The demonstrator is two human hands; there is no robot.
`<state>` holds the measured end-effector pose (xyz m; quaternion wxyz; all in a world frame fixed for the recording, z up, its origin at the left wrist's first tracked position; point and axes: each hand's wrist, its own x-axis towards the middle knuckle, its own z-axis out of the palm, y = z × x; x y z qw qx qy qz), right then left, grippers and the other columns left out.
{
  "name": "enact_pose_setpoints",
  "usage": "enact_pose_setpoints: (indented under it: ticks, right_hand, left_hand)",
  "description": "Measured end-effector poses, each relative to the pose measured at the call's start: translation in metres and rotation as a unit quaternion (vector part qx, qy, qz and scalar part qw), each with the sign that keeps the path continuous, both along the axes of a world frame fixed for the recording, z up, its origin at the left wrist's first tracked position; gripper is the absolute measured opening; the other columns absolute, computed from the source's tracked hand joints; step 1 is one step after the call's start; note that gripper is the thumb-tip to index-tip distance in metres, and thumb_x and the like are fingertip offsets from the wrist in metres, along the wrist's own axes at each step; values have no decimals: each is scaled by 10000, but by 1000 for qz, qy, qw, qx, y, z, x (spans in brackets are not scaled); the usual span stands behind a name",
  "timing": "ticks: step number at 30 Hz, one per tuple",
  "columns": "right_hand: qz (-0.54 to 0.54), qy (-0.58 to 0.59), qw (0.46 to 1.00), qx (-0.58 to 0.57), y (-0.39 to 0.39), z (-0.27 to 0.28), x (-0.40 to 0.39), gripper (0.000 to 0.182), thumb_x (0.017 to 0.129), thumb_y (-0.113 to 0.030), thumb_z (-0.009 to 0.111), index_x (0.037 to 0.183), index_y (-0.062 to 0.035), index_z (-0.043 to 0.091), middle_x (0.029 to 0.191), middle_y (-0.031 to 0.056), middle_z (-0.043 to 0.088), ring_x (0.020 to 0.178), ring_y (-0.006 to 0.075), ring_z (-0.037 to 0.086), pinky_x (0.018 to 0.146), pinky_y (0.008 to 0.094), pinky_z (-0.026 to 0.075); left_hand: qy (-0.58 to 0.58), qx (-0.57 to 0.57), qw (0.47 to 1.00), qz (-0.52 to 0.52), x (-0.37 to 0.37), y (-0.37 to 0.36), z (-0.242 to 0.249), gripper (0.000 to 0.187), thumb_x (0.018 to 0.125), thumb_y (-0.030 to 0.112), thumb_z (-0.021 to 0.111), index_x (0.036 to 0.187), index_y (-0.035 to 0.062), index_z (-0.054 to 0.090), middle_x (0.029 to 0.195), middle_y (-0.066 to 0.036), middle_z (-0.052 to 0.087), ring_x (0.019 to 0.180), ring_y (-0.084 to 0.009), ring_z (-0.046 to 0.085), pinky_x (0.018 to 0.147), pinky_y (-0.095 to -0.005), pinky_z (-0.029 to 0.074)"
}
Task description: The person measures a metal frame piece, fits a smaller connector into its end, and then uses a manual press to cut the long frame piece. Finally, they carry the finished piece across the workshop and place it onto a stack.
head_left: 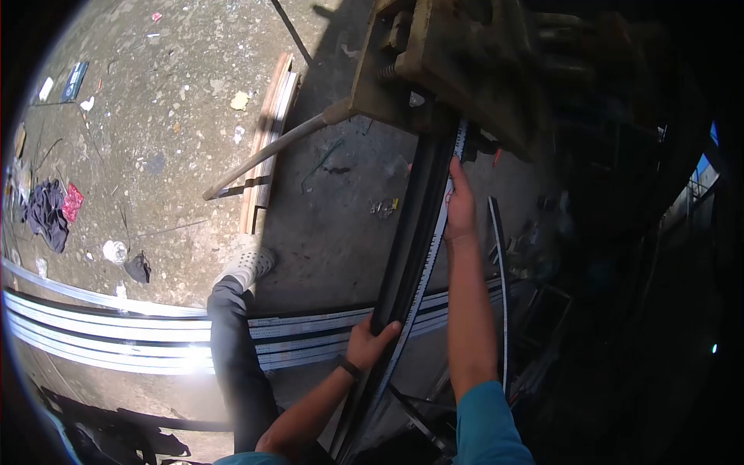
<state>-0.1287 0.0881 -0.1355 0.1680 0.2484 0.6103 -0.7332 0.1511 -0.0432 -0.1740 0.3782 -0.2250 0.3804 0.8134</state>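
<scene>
A long dark metal profile (408, 232) with a white printed strip (434, 252) along its right edge runs from the bottom centre up to a heavy rusty machine (434, 62). Its far end lies under the machine. My left hand (372, 343) wraps round the profile's left side low down, thumb on top, a dark band on the wrist. Farther up, my right hand (460, 201) grips the right edge beside the strip, close below the machine; its fingers are partly hidden behind the profile.
A bent metal lever (271, 147) juts left from the machine. Long shiny profiles (116, 337) lie across the floor, under my leg (236, 349). Upper left are a brown-and-white profile (269, 147), a dark cloth (46, 213) and litter. A thin strip (501, 287) stands at right.
</scene>
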Motion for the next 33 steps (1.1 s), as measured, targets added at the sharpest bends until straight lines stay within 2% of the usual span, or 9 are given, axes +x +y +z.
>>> enact_pose_setpoints:
  ticks: [2,5,10,16,19,22,26,28,33]
  right_hand:
    - [-2,-1,1000,-1,1,1,-5,566,1026,-508,429,1201,-2,613,1043,154,707,833,211,710,717,340,602]
    - [-5,-4,1000,-12,2,-3,-3,573,1025,-516,426,1195,-2,615,1042,151,706,832,214,710,707,341,604]
    - [0,-14,999,-31,0,0,-3,583,1026,-527,416,1203,-6,611,1042,153,706,830,220,713,702,346,606]
    - [11,-1,1000,10,-9,7,-7,571,1029,-522,410,1214,-19,608,1049,164,708,821,223,713,701,347,605]
    - [10,-21,1000,-2,-15,14,-12,517,1025,-512,455,1168,-48,631,965,72,701,797,149,670,694,287,551]
    - [18,-3,1000,20,-18,16,-10,516,1026,-510,455,1172,-48,630,958,67,703,776,144,666,678,285,549]
    - [16,-3,999,28,-12,15,-9,502,1032,-493,453,1185,-47,624,996,74,702,818,143,665,717,287,547]
    - [-4,-7,999,52,-12,12,-6,492,1035,-482,453,1195,-48,619,1015,76,700,843,143,663,740,289,544]
    - [26,-11,999,24,-7,17,-8,469,1036,-460,463,1215,-53,612,1027,75,698,885,145,665,778,287,542]
  left_hand:
    - [23,-9,1000,-6,0,4,-4,502,903,428,704,1132,-14,633,975,-59,694,902,-129,627,830,-301,503]
    - [7,7,1000,3,-2,2,-2,545,886,435,724,1146,-36,642,959,-100,716,899,-158,667,832,-307,519]
    - [-5,20,1000,2,-3,-4,-2,549,885,438,724,1153,-34,640,977,-106,710,912,-163,664,839,-314,518]
    - [-4,23,1000,-5,-5,-9,-1,566,884,459,717,1152,-33,640,966,-107,707,905,-160,661,832,-312,516]
    - [-4,21,1000,-18,-7,-10,-6,568,880,464,719,1148,-30,643,949,-103,707,895,-154,661,827,-311,517]
    - [1,26,1000,-10,-6,-5,-5,561,875,463,726,1138,-26,646,935,-100,710,884,-152,664,820,-314,519]
    - [26,3,1000,17,3,7,-8,554,868,457,736,1127,-25,647,933,-96,716,871,-153,675,804,-314,526]
    - [9,21,1000,8,2,13,-12,562,867,460,736,1135,-26,643,938,-95,719,870,-156,680,796,-312,530]
    - [-17,51,998,18,5,21,-9,580,869,462,734,1152,-34,632,946,-99,719,881,-162,682,796,-310,535]
